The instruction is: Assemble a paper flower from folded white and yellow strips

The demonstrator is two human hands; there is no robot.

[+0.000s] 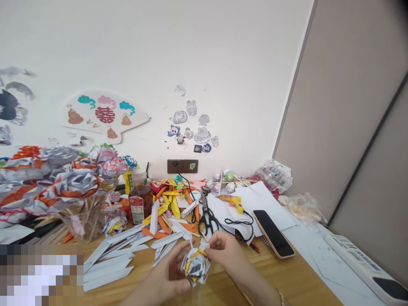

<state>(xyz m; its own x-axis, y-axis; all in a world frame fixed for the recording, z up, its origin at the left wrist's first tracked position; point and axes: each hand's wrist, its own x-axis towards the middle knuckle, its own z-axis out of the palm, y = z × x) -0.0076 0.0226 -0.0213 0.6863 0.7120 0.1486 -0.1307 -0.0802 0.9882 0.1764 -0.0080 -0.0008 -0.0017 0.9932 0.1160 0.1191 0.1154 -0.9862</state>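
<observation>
Your left hand (165,272) cups the paper flower (195,264) from below, fingers closed around it to keep it steady, low over the table (287,280) near its front edge. Your right hand (223,250) pinches its top edge, apparently to shape a fold. Just behind lie the scissors (208,219), folded strips (108,259), a glue gun (232,200) and a phone (273,233), crowding the space beyond.

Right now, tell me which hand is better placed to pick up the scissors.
The right hand, probably. Its fingers pinch the top of the paper flower just below the scissors. The left hand sits lower, cradling the flower.
</observation>
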